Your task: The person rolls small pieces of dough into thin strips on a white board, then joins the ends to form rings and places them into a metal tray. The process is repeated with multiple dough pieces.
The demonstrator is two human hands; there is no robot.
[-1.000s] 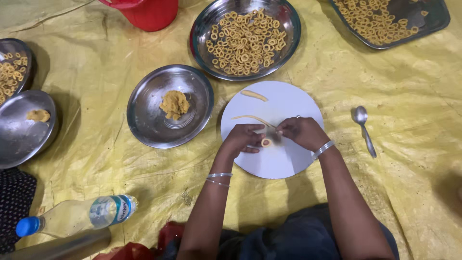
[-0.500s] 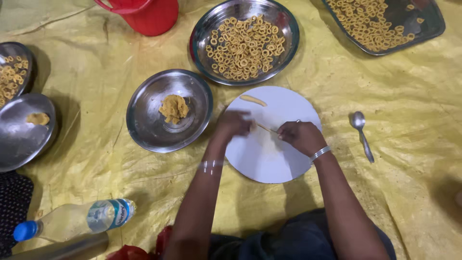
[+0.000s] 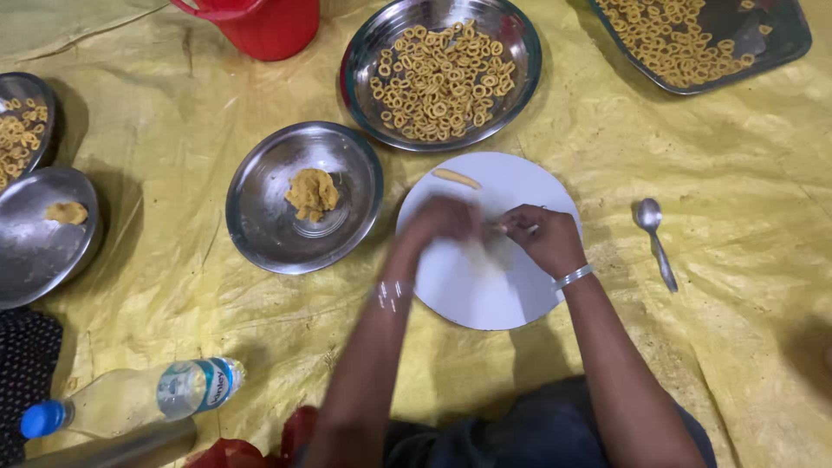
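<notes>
Yellow dough strip [image 3: 496, 229] on white plate [image 3: 485, 299], right hand [image 3: 544, 238] pinching its end, left hand [image 3: 440, 223] blurred beside

Glossy steel bowl [image 3: 260, 217], smooth matt white plate [image 3: 485, 286], crinkled yellow plastic sheet [image 3: 173, 113].

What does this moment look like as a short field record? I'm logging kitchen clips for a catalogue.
setting: yellow sheet on the floor
left hand: blurred, over the white plate
right hand: pinching a thin dough strip on the plate
on plate: one short dough piece
nearest bowl: steel bowl with a dough lump
ahead: steel plate of dough rings
right side: spoon
near left: plastic bottle
</notes>
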